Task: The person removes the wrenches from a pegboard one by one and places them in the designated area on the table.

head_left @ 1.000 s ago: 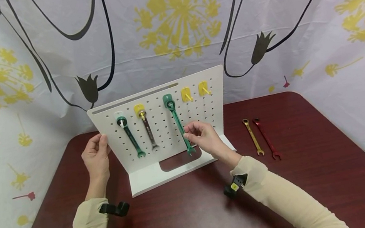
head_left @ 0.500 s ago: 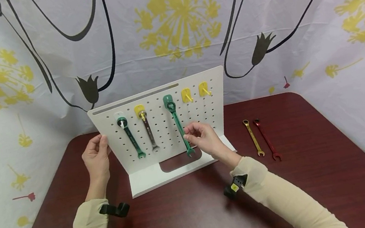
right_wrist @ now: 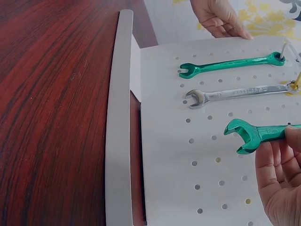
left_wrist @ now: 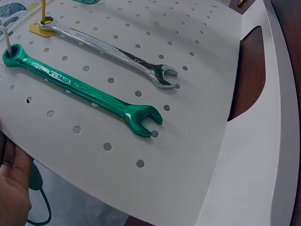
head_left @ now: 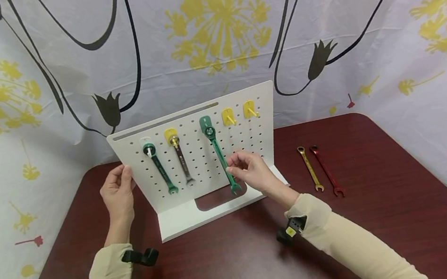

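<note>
My right hand pinches the shaft of a green combination wrench between thumb and fingers, low on its length. The wrench's ring end overlaps the green hook on the white pegboard; its open end points down. My left hand grips the pegboard's left edge, thumb on the front and fingers partly hidden behind. Another green wrench hangs on a white hook near that hand. Beside it a silver wrench hangs on a yellow hook.
Two yellow hooks, one left and one right, bear nothing. Right of the pegboard a gold wrench and a red wrench lie on the dark red table. A patterned curtain stands behind.
The right hand has moved slightly down with the green wrench; its ring end sits a little lower against the green hook. The left hand stays on the pegboard's edge.
</note>
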The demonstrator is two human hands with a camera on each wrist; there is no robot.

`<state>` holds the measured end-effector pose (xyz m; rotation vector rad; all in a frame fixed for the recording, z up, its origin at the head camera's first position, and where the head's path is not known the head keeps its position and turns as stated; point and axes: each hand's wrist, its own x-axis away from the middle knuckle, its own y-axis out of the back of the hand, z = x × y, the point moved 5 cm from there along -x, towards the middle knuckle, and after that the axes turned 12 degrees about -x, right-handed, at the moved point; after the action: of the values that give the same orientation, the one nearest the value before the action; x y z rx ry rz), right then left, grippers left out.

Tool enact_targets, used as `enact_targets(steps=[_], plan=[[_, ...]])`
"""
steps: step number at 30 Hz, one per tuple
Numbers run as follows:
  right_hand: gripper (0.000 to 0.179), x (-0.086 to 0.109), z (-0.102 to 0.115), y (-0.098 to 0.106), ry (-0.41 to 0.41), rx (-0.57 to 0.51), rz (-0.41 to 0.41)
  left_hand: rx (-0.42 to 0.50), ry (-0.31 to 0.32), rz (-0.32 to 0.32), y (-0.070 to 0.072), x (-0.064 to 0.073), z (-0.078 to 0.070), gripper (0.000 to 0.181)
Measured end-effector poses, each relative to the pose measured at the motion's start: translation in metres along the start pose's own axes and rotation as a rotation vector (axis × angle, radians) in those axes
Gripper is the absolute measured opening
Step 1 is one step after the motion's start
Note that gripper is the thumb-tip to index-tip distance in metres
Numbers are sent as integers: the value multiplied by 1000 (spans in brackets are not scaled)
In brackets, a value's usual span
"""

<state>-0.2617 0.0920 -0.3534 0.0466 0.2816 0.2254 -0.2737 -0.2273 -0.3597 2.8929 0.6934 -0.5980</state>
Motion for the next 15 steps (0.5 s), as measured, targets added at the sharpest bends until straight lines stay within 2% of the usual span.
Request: enact_targets(steps=[15], plan=[[8,6,3,2,-34,8,19,1,-2,0,0,0,0,4]])
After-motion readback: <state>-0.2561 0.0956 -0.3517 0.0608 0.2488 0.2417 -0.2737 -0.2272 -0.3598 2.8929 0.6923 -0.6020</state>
